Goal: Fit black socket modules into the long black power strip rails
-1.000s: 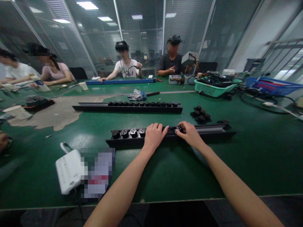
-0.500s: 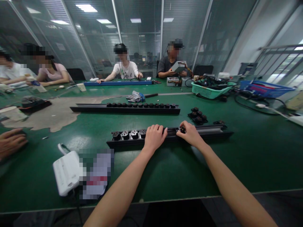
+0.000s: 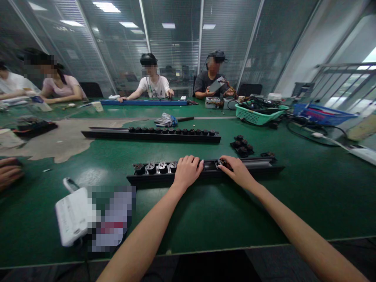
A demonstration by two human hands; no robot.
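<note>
A long black channel (image 3: 158, 179) lies across the table in front of me, with several black socket modules (image 3: 151, 168) seated in its left part. My left hand (image 3: 188, 171) is closed over the middle of the channel, its fingers hooked over the far wall and hiding part of the row. In my right hand (image 3: 237, 169) is a single socket module (image 3: 222, 161), pinched between thumb and fingers at the channel's opening. Whether this module touches the channel floor I cannot tell. A short open stretch of channel shows between my hands, and another to the right.
Beyond lies a second black channel (image 3: 152, 135) holding several modules. Loose modules (image 3: 242, 147) sit at the right. A white device (image 3: 73, 215) is at the near left, gloves (image 3: 166, 120) and a green basket (image 3: 261, 115) farther back. A co-worker's hand (image 3: 10, 172) rests at left.
The view has shifted slightly. My right hand has lowered the socket module a little and turned it flatter over the channel. My left hand stays on the channel.
</note>
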